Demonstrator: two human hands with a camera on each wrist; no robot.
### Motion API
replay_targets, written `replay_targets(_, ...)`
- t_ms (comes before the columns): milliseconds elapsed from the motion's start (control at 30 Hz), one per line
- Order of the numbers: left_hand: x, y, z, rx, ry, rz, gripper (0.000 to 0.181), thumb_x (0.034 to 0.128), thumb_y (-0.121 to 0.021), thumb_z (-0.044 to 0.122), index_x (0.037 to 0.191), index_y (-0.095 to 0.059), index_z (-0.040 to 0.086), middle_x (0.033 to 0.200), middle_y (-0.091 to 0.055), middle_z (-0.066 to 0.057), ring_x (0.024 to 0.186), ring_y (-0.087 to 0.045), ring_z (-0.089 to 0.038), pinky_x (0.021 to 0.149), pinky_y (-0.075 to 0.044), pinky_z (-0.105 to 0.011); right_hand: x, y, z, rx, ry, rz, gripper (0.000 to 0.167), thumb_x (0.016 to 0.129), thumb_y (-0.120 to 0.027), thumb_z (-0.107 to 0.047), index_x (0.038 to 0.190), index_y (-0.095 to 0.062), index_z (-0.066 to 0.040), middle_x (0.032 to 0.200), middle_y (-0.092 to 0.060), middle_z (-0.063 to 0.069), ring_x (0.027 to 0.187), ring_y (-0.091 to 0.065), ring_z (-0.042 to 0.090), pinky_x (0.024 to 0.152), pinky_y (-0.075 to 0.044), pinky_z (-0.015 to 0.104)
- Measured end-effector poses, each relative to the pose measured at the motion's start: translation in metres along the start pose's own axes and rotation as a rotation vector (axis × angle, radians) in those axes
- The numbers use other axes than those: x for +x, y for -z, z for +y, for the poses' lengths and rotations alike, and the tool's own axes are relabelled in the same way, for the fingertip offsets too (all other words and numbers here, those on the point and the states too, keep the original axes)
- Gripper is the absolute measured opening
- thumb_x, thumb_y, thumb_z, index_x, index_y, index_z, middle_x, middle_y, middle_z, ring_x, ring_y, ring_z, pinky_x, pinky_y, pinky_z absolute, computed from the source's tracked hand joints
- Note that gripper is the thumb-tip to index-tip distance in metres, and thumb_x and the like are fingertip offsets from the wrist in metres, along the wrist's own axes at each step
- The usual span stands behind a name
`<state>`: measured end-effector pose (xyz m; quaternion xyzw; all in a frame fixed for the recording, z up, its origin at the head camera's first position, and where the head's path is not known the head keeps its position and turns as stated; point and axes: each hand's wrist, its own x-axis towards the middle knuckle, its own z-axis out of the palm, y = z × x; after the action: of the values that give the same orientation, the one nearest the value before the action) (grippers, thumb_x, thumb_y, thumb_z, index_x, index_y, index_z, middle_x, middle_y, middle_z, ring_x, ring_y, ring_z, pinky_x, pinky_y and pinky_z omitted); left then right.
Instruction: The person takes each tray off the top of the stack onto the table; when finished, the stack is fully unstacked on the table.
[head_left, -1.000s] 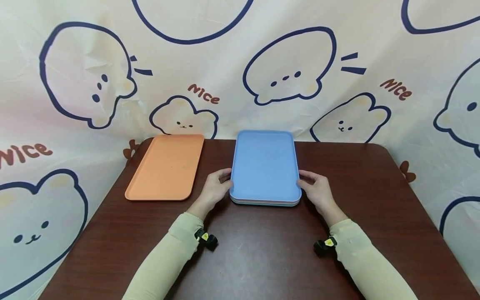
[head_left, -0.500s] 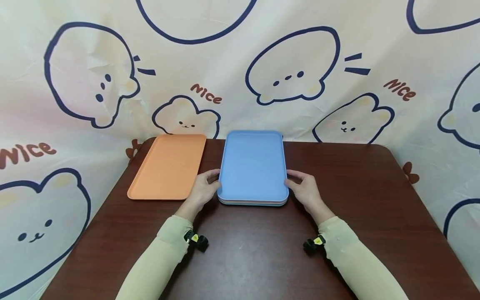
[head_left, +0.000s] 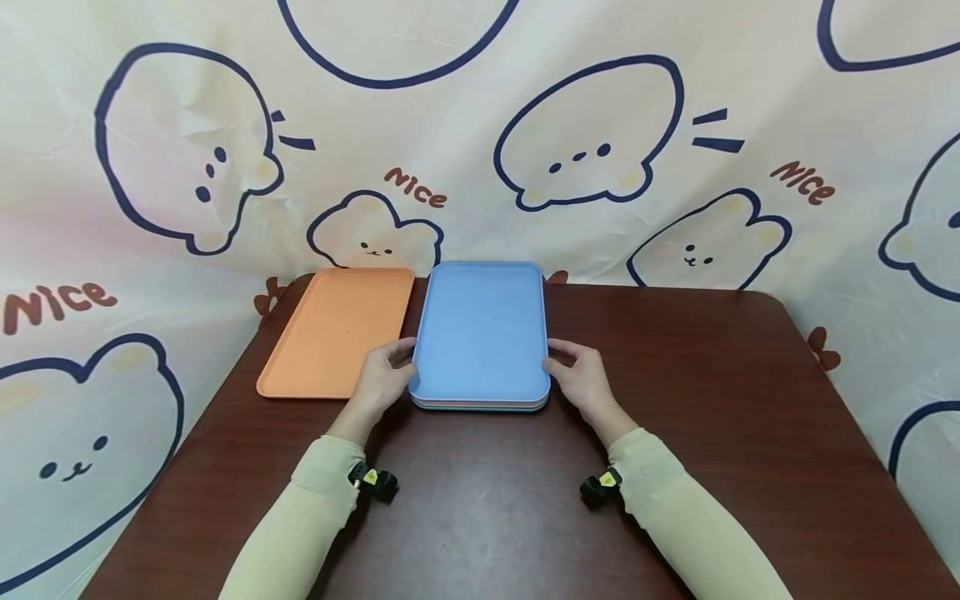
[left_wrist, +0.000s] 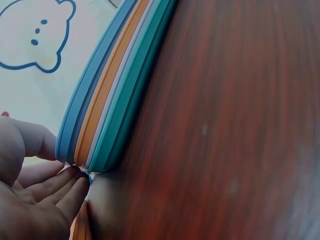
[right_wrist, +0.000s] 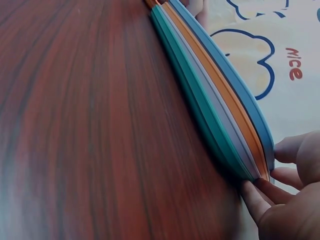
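Observation:
A stack of rectangular trays lies on the dark wooden table (head_left: 480, 508), the blue tray (head_left: 482, 333) on top. In the left wrist view an orange tray (left_wrist: 102, 95), a pale lavender one and a green tray (left_wrist: 127, 105) show beneath it. My left hand (head_left: 381, 379) holds the stack's left side, thumb at the blue tray's edge and fingers lower down. Opposite it, my right hand (head_left: 585, 379) grips the right side likewise. Another orange tray (head_left: 330, 342) lies flat to the left, its near right corner partly covered by my left hand.
A cream cloth (head_left: 570, 233) printed with bear outlines hangs behind the table's far edge and along both sides. Each wrist carries a small black camera (head_left: 385, 486). Bare tabletop (head_left: 697, 400) extends to the right of the stack and in front of it.
Both hands have moved the tray stack leftward, closing much of the distance to the separate orange tray. That orange tray stays in place. The head view has shifted slightly.

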<state>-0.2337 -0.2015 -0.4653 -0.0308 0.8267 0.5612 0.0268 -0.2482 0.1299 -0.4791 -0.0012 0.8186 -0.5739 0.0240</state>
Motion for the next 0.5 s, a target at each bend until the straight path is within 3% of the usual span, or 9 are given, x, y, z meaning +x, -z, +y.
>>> replay_targets(167,-0.001,0.011,-0.005,0.026,-0.019,0.014,0.058,0.0988,-0.052,-0.004,0.157,-0.050,-0.005,0.160,-0.052,-0.030,0.152,-0.049,-0.042,0.122,-0.045,-0.055,0.000,-0.013,-0.005,0.016,0.002,-0.001,0.044,0.101,-0.069,-0.005,0.144,-0.067,0.002,0.155,-0.061,0.022,0.150,-0.049,0.032,0.122,-0.045,0.052)
replay_targets(333,-0.001,0.023,-0.010,0.020,-0.043,0.024,0.058,0.1001,-0.051,-0.005,0.158,-0.048,-0.006,0.163,-0.049,-0.029,0.156,-0.045,-0.043,0.126,-0.041,-0.053,0.000,-0.027,-0.010,0.020,0.019,0.010,0.044,0.099,-0.070,-0.006,0.142,-0.068,0.002,0.151,-0.064,0.023,0.145,-0.054,0.031,0.115,-0.051,0.049)
replay_targets(433,0.000,0.030,-0.012,0.015,-0.035,0.022,0.059,0.1000,-0.051,-0.005,0.159,-0.047,-0.006,0.165,-0.047,-0.028,0.158,-0.042,-0.042,0.126,-0.042,-0.047,0.000,-0.034,-0.012,0.013,0.026,0.017,0.043,0.099,-0.071,-0.006,0.141,-0.070,0.001,0.147,-0.067,0.022,0.137,-0.060,0.029,0.107,-0.056,0.041)
replay_targets(500,0.001,0.035,-0.013,0.018,-0.012,0.015,0.060,0.1000,-0.051,-0.003,0.160,-0.047,-0.004,0.165,-0.048,-0.026,0.156,-0.045,-0.039,0.117,-0.052,-0.036,0.000,-0.038,-0.014,0.014,0.024,0.016,0.043,0.099,-0.071,-0.007,0.141,-0.070,0.000,0.146,-0.068,0.022,0.131,-0.064,0.027,0.101,-0.058,0.037)
